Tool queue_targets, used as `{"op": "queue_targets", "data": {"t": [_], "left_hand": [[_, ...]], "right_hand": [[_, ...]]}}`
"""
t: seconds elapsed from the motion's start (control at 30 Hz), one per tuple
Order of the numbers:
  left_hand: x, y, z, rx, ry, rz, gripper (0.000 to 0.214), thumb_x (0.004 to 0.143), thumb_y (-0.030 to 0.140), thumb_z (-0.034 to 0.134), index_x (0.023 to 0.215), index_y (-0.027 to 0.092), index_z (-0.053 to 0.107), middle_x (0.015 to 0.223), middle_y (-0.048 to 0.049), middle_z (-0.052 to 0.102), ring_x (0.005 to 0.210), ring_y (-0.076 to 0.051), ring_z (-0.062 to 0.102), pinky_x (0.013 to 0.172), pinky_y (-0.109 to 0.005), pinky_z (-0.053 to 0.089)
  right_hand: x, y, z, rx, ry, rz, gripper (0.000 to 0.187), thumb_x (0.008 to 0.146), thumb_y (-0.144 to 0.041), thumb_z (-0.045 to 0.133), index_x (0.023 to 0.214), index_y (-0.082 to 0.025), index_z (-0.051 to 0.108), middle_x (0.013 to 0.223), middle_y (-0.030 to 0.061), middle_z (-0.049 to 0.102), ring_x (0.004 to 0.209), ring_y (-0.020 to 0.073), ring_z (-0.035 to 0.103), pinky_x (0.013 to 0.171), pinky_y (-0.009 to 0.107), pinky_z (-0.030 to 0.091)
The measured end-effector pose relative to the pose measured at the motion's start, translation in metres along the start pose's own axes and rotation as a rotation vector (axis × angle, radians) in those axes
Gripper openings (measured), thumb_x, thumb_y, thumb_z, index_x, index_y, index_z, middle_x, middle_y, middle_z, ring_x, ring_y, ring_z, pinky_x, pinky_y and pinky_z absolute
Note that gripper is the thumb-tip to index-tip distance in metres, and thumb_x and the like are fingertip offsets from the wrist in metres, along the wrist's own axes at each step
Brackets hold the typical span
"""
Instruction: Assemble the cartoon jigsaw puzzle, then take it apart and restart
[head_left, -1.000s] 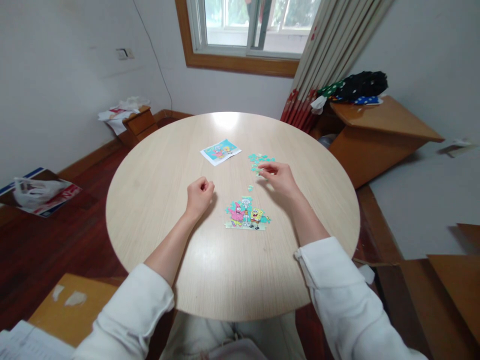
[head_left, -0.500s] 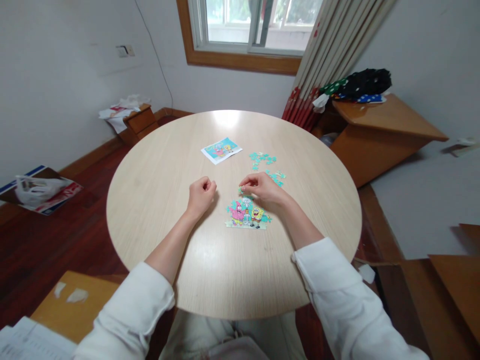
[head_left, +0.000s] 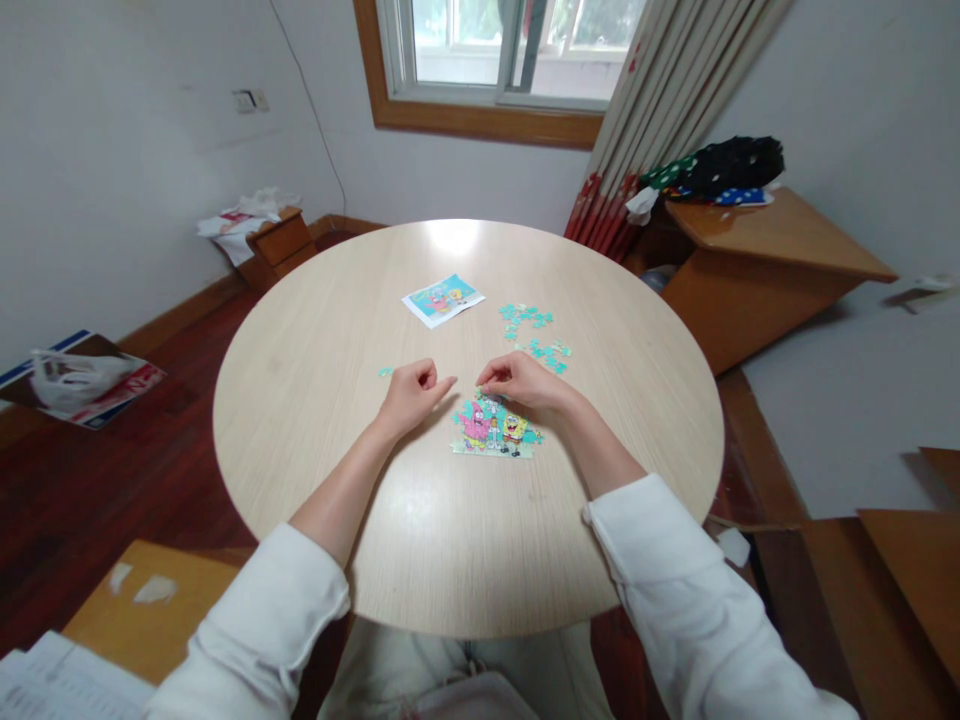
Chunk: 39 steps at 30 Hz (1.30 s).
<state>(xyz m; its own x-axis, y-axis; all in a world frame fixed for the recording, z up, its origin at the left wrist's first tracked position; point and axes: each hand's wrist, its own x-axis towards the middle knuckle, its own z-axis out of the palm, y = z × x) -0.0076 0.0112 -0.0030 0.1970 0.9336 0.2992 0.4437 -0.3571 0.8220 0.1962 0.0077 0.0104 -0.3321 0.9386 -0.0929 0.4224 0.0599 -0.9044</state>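
White walls (head_left: 112, 150) meet a dark wood floor (head_left: 105, 470). A wood-framed window (head_left: 510, 50) lets daylight in beside a curtain (head_left: 660, 110).

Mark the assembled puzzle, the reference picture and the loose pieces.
assembled puzzle (head_left: 493, 436), head view, middle of the joined pieces.
reference picture (head_left: 442, 300), head view, centre of the card.
loose pieces (head_left: 525, 314), head view, a piece in the far cluster.

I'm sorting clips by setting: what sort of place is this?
Likely a room in a home: a round table with a jigsaw puzzle, a window with a curtain, clothes heaped on a cabinet.
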Motion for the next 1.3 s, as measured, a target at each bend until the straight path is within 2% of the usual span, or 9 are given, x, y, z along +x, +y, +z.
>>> {"op": "queue_targets", "data": {"t": [0.13,0.27,0.73,0.87,1.0,1.07,1.1,1.2,1.3], "left_hand": [[-0.006,0.000,0.002,0.003,-0.249,0.040,0.046,0.065,0.040,0.070,0.054,0.019,0.030,0.051,0.0082,0.031,0.051,-0.007,0.027,0.050,-0.022,0.021],[-0.007,-0.001,0.002,0.028,-0.342,0.052,0.047,0.065,0.041,0.071,0.055,0.019,0.031,0.052,0.0081,0.031,0.052,-0.007,0.026,0.050,-0.022,0.019],[-0.006,-0.001,0.003,0.065,-0.410,0.078,0.041,0.070,0.037,0.066,0.055,0.019,0.032,0.053,0.0080,0.032,0.054,-0.007,0.027,0.051,-0.023,0.021],[-0.006,0.000,0.002,0.060,-0.411,0.085,0.041,0.069,0.036,0.066,0.055,0.019,0.032,0.053,0.0079,0.032,0.053,-0.008,0.027,0.051,-0.023,0.021],[-0.007,0.004,0.001,0.029,-0.362,0.047,0.040,0.069,0.035,0.065,0.054,0.019,0.031,0.051,0.0077,0.032,0.052,-0.007,0.028,0.051,-0.023,0.022],[-0.007,0.007,0.001,0.015,-0.286,0.026,0.038,0.072,0.034,0.061,0.053,0.019,0.031,0.051,0.0073,0.032,0.051,-0.008,0.029,0.051,-0.023,0.024],[-0.006,0.007,0.001,0.011,-0.236,0.016,0.037,0.073,0.032,0.059,0.052,0.019,0.031,0.050,0.0071,0.031,0.051,-0.008,0.029,0.052,-0.023,0.024],[-0.002,0.007,0.000,0.004,-0.061,-0.024,0.035,0.074,0.028,0.054,0.050,0.019,0.030,0.048,0.0067,0.030,0.050,-0.008,0.028,0.052,-0.023,0.024],[0.003,0.004,-0.003,-0.013,0.101,-0.073,0.034,0.073,0.025,0.053,0.049,0.020,0.029,0.047,0.0065,0.029,0.049,-0.008,0.028,0.051,-0.024,0.023]], "right_hand": [[0.002,0.004,0.002,-0.012,0.007,-0.020,0.008,0.068,-0.021,0.064,0.070,-0.014,0.067,0.059,0.0009,0.060,0.056,0.0101,0.049,0.054,0.024,0.036],[0.005,0.008,0.004,-0.043,-0.001,-0.033,0.008,0.067,-0.020,0.063,0.070,-0.014,0.067,0.062,0.0011,0.061,0.056,0.0101,0.051,0.054,0.024,0.037],[0.009,0.005,0.004,-0.348,0.105,-0.089,0.006,0.063,-0.013,0.066,0.069,-0.015,0.066,0.065,-0.0028,0.052,0.061,0.0093,0.046,0.059,0.023,0.035],[0.008,0.002,0.006,-0.353,0.143,-0.070,0.009,0.060,-0.014,0.069,0.068,-0.016,0.063,0.065,-0.0042,0.049,0.061,0.0088,0.044,0.058,0.022,0.033],[0.009,0.005,0.001,-0.211,0.192,-0.082,0.008,0.063,-0.019,0.067,0.064,-0.016,0.059,0.058,-0.0054,0.046,0.056,0.0086,0.041,0.055,0.023,0.031],[0.010,0.011,-0.010,-0.132,0.370,-0.094,0.010,0.067,-0.024,0.064,0.065,-0.016,0.058,0.055,-0.0061,0.043,0.054,0.0091,0.039,0.054,0.024,0.030],[0.011,0.016,-0.018,-0.112,0.517,-0.097,0.010,0.068,-0.025,0.063,0.067,-0.017,0.058,0.055,-0.0061,0.042,0.054,0.0094,0.039,0.054,0.024,0.030],[0.011,0.035,-0.045,-0.160,0.783,-0.019,0.005,0.069,-0.021,0.059,0.070,-0.016,0.060,0.055,-0.0053,0.043,0.054,0.0110,0.042,0.056,0.025,0.033],[0.009,0.051,-0.064,-0.271,0.880,0.092,0.013,0.070,-0.016,0.054,0.078,-0.014,0.064,0.058,-0.0025,0.048,0.057,0.0135,0.046,0.061,0.027,0.036]]}}
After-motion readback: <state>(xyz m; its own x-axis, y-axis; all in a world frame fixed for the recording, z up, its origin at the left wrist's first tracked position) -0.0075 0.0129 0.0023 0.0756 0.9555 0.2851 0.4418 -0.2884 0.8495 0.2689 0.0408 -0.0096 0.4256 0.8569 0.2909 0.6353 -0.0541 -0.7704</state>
